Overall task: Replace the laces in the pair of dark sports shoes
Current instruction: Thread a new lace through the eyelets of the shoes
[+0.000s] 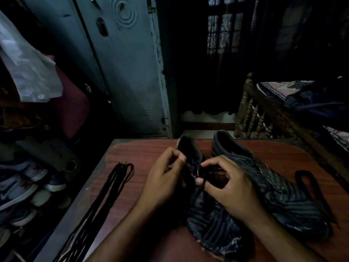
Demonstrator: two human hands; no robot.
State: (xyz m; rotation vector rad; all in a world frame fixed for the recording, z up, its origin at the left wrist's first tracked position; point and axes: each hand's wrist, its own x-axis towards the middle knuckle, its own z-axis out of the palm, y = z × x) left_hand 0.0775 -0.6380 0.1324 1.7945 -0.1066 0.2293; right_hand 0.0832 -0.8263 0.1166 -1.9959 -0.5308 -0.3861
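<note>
Head view, looking down in dim light at a reddish wooden desk point(147, 154). Two dark sports shoes lie on it, toes towards the person.

The left hand point(164, 178) has its fingers point(174, 151) curled, pinching at the eyelet edge of the nearer shoe point(211, 220), which sits directly under and between both hands. What exactly is pinched is too dark to tell: it may be the shoe's edge or a lace. The right hand point(232, 188) also has curled fingers; a dark lace point(203, 184) is looped round one fingertip, just below the left hand's fingers, over the shoe's eyelet area.

The second shoe point(272, 184) lies just to the right of the right hand's fingers, touching or nearly touching the first. Its eyelets look bare, though the dimness makes this uncertain. A loose dark lace point(309, 188) curls on the desk on the far side of that shoe, well apart from the fingers.

A bundle of long dark laces point(105, 195) lies stretched out on the desk, well to the left of the left hand's fingers, untouched.

Judging from this, the task seems at an early or middle stage: one shoe appears unlaced, the nearer shoe is being worked on, and whether its lace is going out or in cannot be told. Lacing both shoes probably remains.
</note>
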